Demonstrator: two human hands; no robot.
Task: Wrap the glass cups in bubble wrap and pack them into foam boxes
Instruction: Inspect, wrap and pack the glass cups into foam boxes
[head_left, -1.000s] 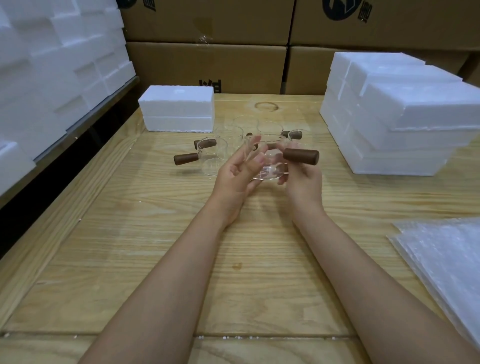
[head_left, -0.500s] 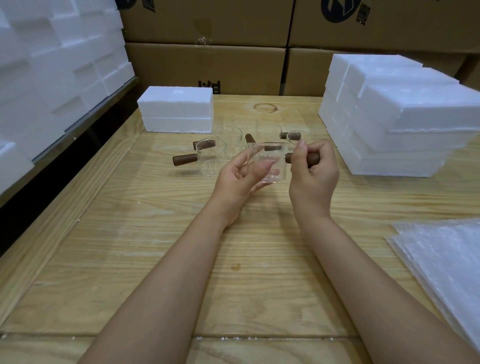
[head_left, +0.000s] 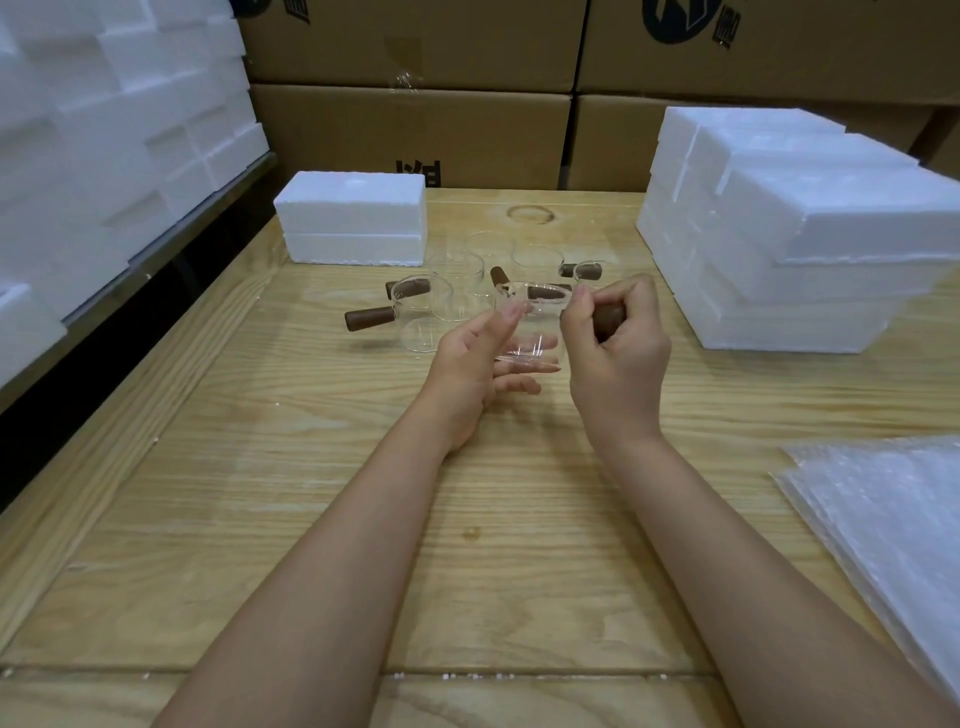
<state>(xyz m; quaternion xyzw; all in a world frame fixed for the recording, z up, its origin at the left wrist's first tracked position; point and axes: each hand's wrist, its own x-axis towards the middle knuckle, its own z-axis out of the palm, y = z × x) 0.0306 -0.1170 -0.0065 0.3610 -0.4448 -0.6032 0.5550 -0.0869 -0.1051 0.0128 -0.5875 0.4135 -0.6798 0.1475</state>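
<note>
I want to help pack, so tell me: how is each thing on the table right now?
Held cup: in the air, upright, unwrapped.
Right hand: grips the held cup's brown handle.
Left hand: fingers straight, touching the held cup.
Other cups: standing on the table, unwrapped.
Small foam box: closed.
Foam stack: piled up, closed.
Bubble wrap: flat pile, untouched.

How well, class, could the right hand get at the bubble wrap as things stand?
Probably yes: only bare table lies between the right hand and the bubble wrap, though it grips the cup's handle.
</note>
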